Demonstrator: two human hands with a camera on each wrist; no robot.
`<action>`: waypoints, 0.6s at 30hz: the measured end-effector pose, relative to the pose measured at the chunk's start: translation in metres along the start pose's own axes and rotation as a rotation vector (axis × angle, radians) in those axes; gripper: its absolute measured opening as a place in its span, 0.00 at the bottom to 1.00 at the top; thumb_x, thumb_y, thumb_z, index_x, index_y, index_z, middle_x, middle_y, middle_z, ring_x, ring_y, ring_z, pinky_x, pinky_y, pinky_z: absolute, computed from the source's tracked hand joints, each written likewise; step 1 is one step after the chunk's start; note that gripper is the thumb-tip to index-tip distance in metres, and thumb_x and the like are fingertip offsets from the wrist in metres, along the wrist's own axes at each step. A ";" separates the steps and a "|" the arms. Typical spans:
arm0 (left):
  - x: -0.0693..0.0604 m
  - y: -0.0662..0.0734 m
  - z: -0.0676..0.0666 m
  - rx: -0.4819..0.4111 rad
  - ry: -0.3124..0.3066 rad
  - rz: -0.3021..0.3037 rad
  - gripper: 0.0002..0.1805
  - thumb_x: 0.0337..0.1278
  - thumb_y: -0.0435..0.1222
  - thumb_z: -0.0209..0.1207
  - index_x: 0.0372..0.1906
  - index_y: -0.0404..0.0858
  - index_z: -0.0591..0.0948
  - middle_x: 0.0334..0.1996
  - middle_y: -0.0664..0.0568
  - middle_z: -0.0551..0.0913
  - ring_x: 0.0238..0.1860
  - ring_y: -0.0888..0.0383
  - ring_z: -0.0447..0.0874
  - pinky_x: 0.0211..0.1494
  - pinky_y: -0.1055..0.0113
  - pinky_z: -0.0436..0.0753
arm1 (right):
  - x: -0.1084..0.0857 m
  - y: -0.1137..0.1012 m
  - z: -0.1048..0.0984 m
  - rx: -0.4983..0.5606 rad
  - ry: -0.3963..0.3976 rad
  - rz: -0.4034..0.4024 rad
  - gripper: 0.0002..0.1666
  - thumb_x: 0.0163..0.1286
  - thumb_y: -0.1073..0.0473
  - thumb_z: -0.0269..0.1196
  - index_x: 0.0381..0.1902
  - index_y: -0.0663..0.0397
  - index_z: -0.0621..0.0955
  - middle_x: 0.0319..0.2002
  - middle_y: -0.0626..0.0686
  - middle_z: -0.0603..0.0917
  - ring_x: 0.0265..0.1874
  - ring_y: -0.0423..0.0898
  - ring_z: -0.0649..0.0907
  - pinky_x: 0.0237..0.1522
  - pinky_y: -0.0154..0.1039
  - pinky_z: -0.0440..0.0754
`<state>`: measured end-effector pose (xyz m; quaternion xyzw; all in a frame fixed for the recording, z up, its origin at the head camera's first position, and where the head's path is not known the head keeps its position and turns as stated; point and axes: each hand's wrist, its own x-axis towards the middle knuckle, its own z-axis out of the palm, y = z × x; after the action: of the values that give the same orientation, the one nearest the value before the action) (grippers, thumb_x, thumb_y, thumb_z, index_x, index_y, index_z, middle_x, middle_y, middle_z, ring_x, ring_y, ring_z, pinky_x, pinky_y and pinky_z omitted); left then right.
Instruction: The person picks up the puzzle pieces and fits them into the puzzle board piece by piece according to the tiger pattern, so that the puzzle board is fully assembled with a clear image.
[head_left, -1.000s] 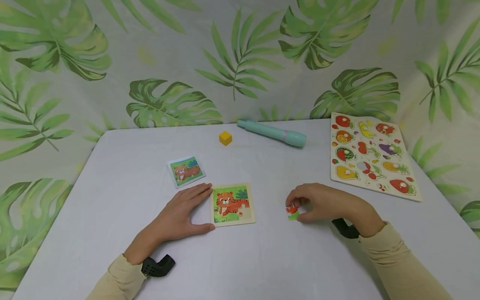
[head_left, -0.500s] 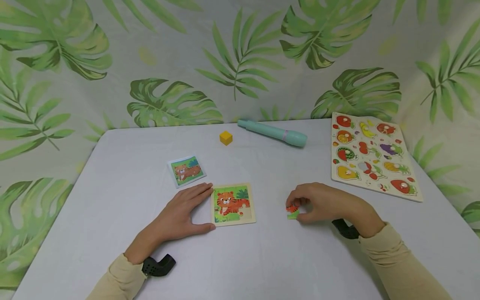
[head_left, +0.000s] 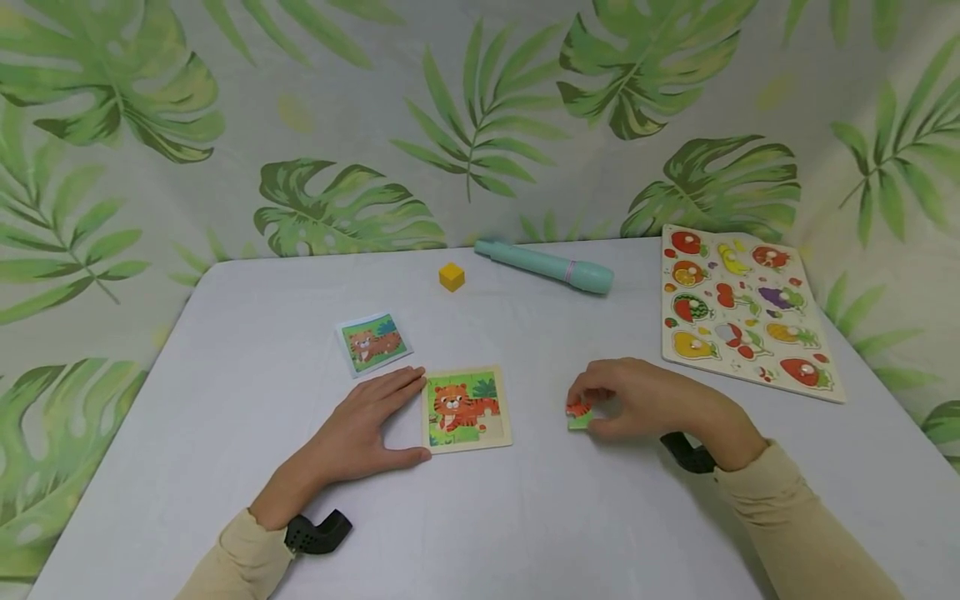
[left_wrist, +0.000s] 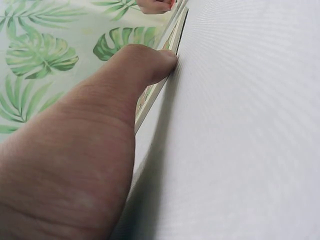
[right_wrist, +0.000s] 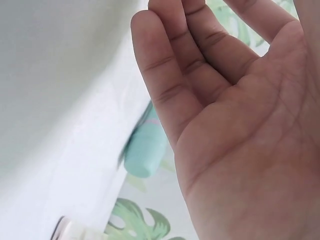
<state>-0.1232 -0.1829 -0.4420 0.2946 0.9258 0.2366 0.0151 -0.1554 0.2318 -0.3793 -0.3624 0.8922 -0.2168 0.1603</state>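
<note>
A square wooden tiger puzzle point(head_left: 462, 408) lies flat on the table, its lower right corner showing bare wood. My left hand point(head_left: 365, 429) rests beside it with fingers spread, fingertips at the upper left corner and thumb at the lower left. In the left wrist view, the thumb of the left hand point(left_wrist: 150, 65) touches the tray's edge. To the right of the puzzle, my right hand point(head_left: 630, 400) pinches a puzzle piece point(head_left: 578, 417) with orange stripes and green. The right wrist view shows the curled fingers of the right hand point(right_wrist: 220, 115); the piece is hidden there.
A tiger picture card point(head_left: 374, 342) lies just behind the left hand. Further back are a yellow cube point(head_left: 452, 277) and a mint-green flashlight-shaped tube point(head_left: 543, 265). At the right stands a fruit peg board point(head_left: 742, 312), lying flat. A leaf-print cloth point(head_left: 345, 204) hangs behind the table.
My right hand has shifted slightly left and away from me with the puzzle piece, toward the tray. The left hand has stayed where it was.
</note>
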 end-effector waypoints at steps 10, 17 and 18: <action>0.000 0.000 0.000 0.003 0.005 -0.002 0.54 0.51 0.63 0.70 0.79 0.42 0.66 0.80 0.54 0.62 0.80 0.50 0.59 0.78 0.42 0.62 | 0.007 -0.009 -0.005 -0.001 0.014 -0.025 0.16 0.62 0.60 0.72 0.48 0.41 0.87 0.37 0.39 0.81 0.38 0.41 0.79 0.43 0.36 0.82; 0.000 -0.001 0.001 0.008 0.006 0.005 0.54 0.51 0.62 0.71 0.79 0.42 0.66 0.80 0.53 0.62 0.80 0.50 0.59 0.78 0.43 0.62 | 0.013 -0.012 -0.007 -0.013 0.033 -0.056 0.16 0.62 0.61 0.72 0.48 0.42 0.87 0.37 0.41 0.82 0.37 0.42 0.80 0.41 0.38 0.83; -0.001 -0.001 0.001 0.006 0.005 0.005 0.54 0.51 0.62 0.71 0.79 0.42 0.66 0.80 0.53 0.62 0.80 0.50 0.59 0.78 0.43 0.62 | 0.014 -0.013 -0.008 -0.014 0.033 -0.059 0.16 0.62 0.61 0.72 0.48 0.42 0.87 0.37 0.41 0.82 0.37 0.42 0.80 0.41 0.38 0.83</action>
<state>-0.1231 -0.1833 -0.4435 0.2962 0.9258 0.2346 0.0111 -0.1607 0.2157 -0.3680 -0.3860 0.8851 -0.2213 0.1368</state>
